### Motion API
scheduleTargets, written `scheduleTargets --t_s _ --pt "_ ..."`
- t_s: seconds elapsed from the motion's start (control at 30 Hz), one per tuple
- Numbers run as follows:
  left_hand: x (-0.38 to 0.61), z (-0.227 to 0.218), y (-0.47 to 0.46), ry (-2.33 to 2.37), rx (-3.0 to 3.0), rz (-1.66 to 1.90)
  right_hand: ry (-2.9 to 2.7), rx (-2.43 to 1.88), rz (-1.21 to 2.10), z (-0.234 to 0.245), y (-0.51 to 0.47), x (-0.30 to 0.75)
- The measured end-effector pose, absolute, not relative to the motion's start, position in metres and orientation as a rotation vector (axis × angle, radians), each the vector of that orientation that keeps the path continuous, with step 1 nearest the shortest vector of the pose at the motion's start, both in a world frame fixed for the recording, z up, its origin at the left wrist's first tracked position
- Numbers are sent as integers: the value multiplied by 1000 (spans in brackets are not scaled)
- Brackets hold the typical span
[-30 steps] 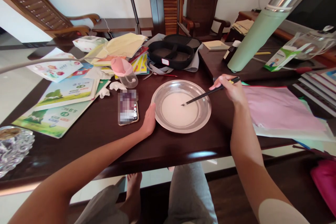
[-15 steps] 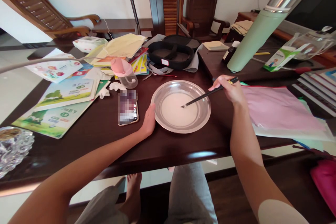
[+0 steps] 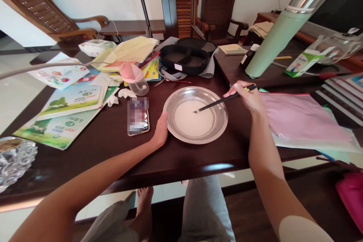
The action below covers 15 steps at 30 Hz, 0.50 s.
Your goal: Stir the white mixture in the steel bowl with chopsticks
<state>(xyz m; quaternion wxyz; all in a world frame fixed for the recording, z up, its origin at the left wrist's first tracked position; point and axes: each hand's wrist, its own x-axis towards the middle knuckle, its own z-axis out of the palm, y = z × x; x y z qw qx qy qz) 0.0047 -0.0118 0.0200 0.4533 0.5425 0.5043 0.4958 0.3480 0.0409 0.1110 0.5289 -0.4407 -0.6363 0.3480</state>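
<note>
A round metal basin [image 3: 220,124] with whitish liquid [image 3: 188,126] in it sits on the dark table. My left hand [image 3: 161,130] is closed against its left rim, thumb on the edge; the other fingers are mostly hidden. Between the fingers of my right hand [image 3: 246,94], right of the basin, is a pair of black chopsticks [image 3: 218,101] with gold marks near the top. They slant down to the left, their tips in the liquid near its middle.
Left of the basin lie a phone [image 3: 138,116], crumpled tissues [image 3: 126,93], a pink-lidded cup [image 3: 134,77] and booklets [image 3: 70,102]. Behind is a black case [image 3: 184,58]. A green thermos [image 3: 279,41] stands at back right, with a pink folder [image 3: 300,115] nearer.
The chopstick tips have shifted slightly left and away from me in the liquid. My right hand has tilted a little with them; my left hand and the basin stay put.
</note>
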Motion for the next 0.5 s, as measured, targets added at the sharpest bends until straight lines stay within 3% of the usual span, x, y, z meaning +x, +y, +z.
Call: scheduleTargets --t_s 0.23,0.5 --pt "3 20 -12 1270 1333 1222 -1664 -954 1087 110 36 330" --pt "4 18 -11 1228 1331 1232 -1528 -1004 886 113 40 345"
